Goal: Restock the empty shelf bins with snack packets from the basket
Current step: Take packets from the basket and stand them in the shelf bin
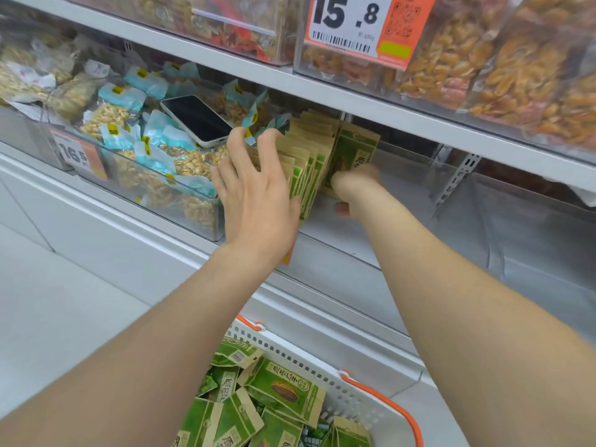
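Standing upright in a row, the green packets (308, 166) are braced by the left hand (258, 201), fingers straight and spread, apparently so none tips in the clear bin (403, 233). One more packet (353, 153) is met by the right hand (354, 185); its fingers are blurred, so the grip cannot be told. Spare packets fill the basket (354, 391), cut off below.
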The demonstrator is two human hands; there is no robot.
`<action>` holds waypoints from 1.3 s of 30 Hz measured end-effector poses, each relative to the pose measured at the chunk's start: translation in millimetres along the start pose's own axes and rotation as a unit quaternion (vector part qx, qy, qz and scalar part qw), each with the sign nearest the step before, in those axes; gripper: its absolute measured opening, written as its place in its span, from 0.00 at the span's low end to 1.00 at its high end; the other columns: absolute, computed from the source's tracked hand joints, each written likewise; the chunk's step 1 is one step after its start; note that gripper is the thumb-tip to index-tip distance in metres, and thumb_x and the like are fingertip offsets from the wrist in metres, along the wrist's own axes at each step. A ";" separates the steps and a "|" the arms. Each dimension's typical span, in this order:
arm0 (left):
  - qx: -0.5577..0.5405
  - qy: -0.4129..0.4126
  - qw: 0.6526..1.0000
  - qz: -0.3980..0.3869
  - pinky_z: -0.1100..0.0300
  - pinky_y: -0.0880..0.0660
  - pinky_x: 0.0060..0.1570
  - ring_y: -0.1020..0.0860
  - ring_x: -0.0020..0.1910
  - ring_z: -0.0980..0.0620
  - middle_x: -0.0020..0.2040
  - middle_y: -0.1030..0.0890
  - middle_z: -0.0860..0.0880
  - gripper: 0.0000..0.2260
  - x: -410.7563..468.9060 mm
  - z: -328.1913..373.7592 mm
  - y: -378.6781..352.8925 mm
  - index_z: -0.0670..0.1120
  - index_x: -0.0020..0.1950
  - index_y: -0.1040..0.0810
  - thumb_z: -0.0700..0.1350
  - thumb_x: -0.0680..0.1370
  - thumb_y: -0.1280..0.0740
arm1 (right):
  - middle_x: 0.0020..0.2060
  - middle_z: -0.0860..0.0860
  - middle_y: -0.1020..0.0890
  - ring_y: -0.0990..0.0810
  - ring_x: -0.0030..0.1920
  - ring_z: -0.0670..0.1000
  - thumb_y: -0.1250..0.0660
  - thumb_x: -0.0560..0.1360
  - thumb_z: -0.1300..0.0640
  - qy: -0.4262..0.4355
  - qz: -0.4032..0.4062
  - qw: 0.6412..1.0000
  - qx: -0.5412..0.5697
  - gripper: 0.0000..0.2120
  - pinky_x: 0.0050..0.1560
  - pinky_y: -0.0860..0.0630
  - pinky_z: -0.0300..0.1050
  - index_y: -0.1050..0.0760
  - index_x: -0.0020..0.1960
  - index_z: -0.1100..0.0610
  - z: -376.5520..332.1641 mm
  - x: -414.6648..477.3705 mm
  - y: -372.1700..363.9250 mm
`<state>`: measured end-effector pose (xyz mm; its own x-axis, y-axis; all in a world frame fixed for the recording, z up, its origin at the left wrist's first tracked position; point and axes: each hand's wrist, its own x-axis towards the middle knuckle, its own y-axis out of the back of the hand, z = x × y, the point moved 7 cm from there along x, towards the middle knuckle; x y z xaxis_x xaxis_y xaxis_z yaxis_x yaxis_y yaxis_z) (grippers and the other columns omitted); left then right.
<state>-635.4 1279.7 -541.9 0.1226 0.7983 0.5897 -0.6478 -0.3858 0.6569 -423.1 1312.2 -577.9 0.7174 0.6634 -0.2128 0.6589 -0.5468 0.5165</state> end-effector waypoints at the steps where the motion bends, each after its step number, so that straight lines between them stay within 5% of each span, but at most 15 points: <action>1: -0.005 -0.002 1.000 0.000 0.31 0.36 0.71 0.34 0.69 0.29 0.77 0.42 0.36 0.41 -0.2 -0.5 0.5 0.47 0.77 0.39 0.44 0.70 0.20 | 0.53 0.60 0.17 0.14 0.46 0.60 0.34 0.77 0.65 -0.011 -0.022 0.998 0.062 0.14 0.36 0.15 0.55 0.25 0.63 0.61 0.8 -8.8 -6.3; 3: -0.017 -0.005 1.000 -0.003 0.31 0.36 0.71 0.36 0.71 0.28 0.76 0.42 0.34 0.42 -1.1 -1.8 1.0 0.46 0.78 0.41 0.44 0.71 0.21 | 0.50 0.61 0.15 0.13 0.44 0.61 0.36 0.77 0.69 -0.006 -0.038 0.986 0.160 0.11 0.33 0.16 0.53 0.22 0.58 0.61 0.4 -26.7 -14.6; 6: -0.045 0.003 0.999 -0.013 0.34 0.36 0.73 0.37 0.71 0.28 0.75 0.42 0.33 0.43 -1.3 -7.0 -0.2 0.45 0.79 0.42 0.43 0.70 0.21 | 0.52 0.58 0.16 0.15 0.49 0.60 0.34 0.72 0.65 0.060 0.016 0.988 0.144 0.09 0.48 0.15 0.54 0.22 0.51 0.57 -2.7 -43.1 -19.1; 11: -0.050 -0.001 0.998 -0.033 0.39 0.34 0.72 0.35 0.70 0.31 0.74 0.41 0.33 0.43 -0.7 -11.7 0.1 0.45 0.79 0.42 0.45 0.70 0.21 | 0.52 0.56 0.16 0.16 0.50 0.61 0.40 0.63 0.57 0.084 -0.040 0.986 0.140 0.22 0.52 0.16 0.61 0.21 0.55 0.54 -1.9 -37.1 -33.1; 16: -0.045 -0.010 0.998 -0.052 0.36 0.37 0.75 0.38 0.73 0.28 0.78 0.47 0.34 0.45 -4.9 -6.6 4.2 0.48 0.80 0.45 0.47 0.70 0.20 | 0.66 0.57 0.25 0.24 0.63 0.61 0.41 0.78 0.63 0.061 -0.100 0.993 0.029 0.25 0.66 0.23 0.56 0.35 0.75 0.59 5.8 -59.2 -26.5; 20: -0.040 -0.014 0.997 -0.062 0.33 0.40 0.75 0.44 0.77 0.26 0.80 0.53 0.33 0.47 -10.7 0.6 6.7 0.47 0.82 0.48 0.47 0.73 0.21 | 0.65 0.56 0.22 0.22 0.60 0.57 0.43 0.78 0.64 0.073 -0.197 0.977 -0.019 0.22 0.58 0.19 0.54 0.30 0.71 0.54 4.0 -67.4 -42.0; 23: -0.052 -0.003 0.996 -0.075 0.34 0.40 0.77 0.48 0.80 0.27 0.81 0.56 0.33 0.49 -13.5 0.8 8.8 0.47 0.83 0.52 0.47 0.73 0.21 | 0.64 0.55 0.25 0.26 0.58 0.57 0.43 0.80 0.64 0.089 -0.194 0.973 -0.090 0.22 0.64 0.23 0.56 0.32 0.73 0.56 3.0 -73.7 -37.6; 27: -0.073 -0.012 0.996 -0.059 0.38 0.38 0.77 0.46 0.81 0.31 0.81 0.54 0.35 0.48 -16.5 6.1 25.2 0.45 0.83 0.49 0.44 0.73 0.21 | 0.54 0.56 0.25 0.27 0.46 0.54 0.41 0.81 0.62 0.101 -0.158 0.976 -0.110 0.10 0.58 0.22 0.49 0.28 0.61 0.59 6.1 -83.6 -18.0; 28: -0.076 -0.037 0.996 -0.022 0.41 0.34 0.74 0.40 0.77 0.33 0.80 0.48 0.36 0.44 -17.4 11.5 37.5 0.44 0.80 0.43 0.41 0.71 0.21 | 0.47 0.55 0.25 0.27 0.44 0.54 0.39 0.79 0.62 0.137 -0.124 0.974 -0.131 0.05 0.50 0.23 0.46 0.26 0.53 0.58 1.0 -89.3 -8.5; 31: -0.053 -0.106 0.989 0.083 0.46 0.26 0.56 0.28 0.57 0.41 0.63 0.30 0.42 0.23 -26.3 25.9 72.8 0.44 0.61 0.30 0.36 0.69 0.27 | 0.35 0.55 0.24 0.24 0.40 0.59 0.40 0.74 0.63 0.283 -0.027 0.940 -0.190 0.09 0.37 0.30 0.44 0.31 0.35 0.57 -19.1 -118.3 18.6; 33: -0.039 -0.087 0.995 0.013 0.45 0.26 0.48 0.25 0.50 0.42 0.52 0.24 0.47 0.13 -31.0 19.9 69.2 0.47 0.52 0.28 0.41 0.70 0.29 | 0.30 0.56 0.25 0.23 0.37 0.59 0.39 0.71 0.59 0.368 -0.023 0.902 -0.226 0.10 0.35 0.26 0.48 0.30 0.32 0.58 -28.4 -148.6 27.4; 35: -0.012 -0.047 0.987 -0.152 0.48 0.21 0.46 0.20 0.47 0.42 0.44 0.19 0.50 0.07 -41.9 3.7 47.8 0.52 0.46 0.25 0.50 0.71 0.30 | 0.27 0.53 0.26 0.23 0.34 0.59 0.37 0.69 0.54 0.400 -0.075 0.861 -0.305 0.10 0.34 0.25 0.47 0.28 0.31 0.57 -26.0 -183.0 29.5; 39: 0.101 -0.134 0.858 -0.486 0.53 0.22 0.53 0.19 0.50 0.48 0.48 0.16 0.51 0.11 -105.8 -7.3 5.3 0.52 0.55 0.19 0.51 0.75 0.25 | 0.26 0.51 0.18 0.15 0.33 0.53 0.37 0.74 0.58 0.334 -0.289 0.746 -0.499 0.12 0.36 0.20 0.44 0.26 0.31 0.55 37.2 -232.0 8.0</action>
<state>-657.3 1196.6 -604.3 0.7164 0.6642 -0.2136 -0.0013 0.3074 0.9516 -575.9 1134.9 -555.3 -0.1131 0.9300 -0.3496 0.0791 0.3592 0.9299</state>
